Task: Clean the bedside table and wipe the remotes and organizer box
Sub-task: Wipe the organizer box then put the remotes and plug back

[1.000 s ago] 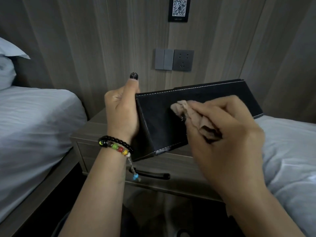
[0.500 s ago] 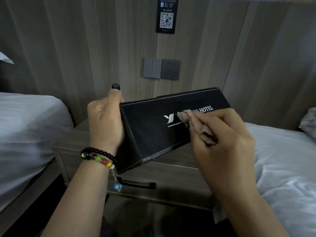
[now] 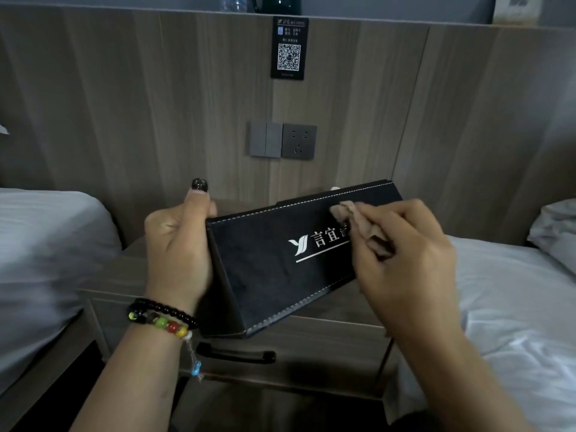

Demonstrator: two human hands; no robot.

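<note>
A: Step in hand?
B: Wiping the box [image 3: 280, 269], held at frame centre above the surface [image 3: 336, 310]. Left hand [image 3: 177, 254] grip clamped on its end; right hand [image 3: 405, 257] pinches the cloth [image 3: 358, 226] against its front.
A: Next?
B: Likely the remaining faces. No remotes visible.

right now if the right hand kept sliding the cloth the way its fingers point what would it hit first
Probably the box's stitched top edge: the right hand points up-left, pressing the cloth just below it. Beyond is the wall panel, depth unclear.
</note>
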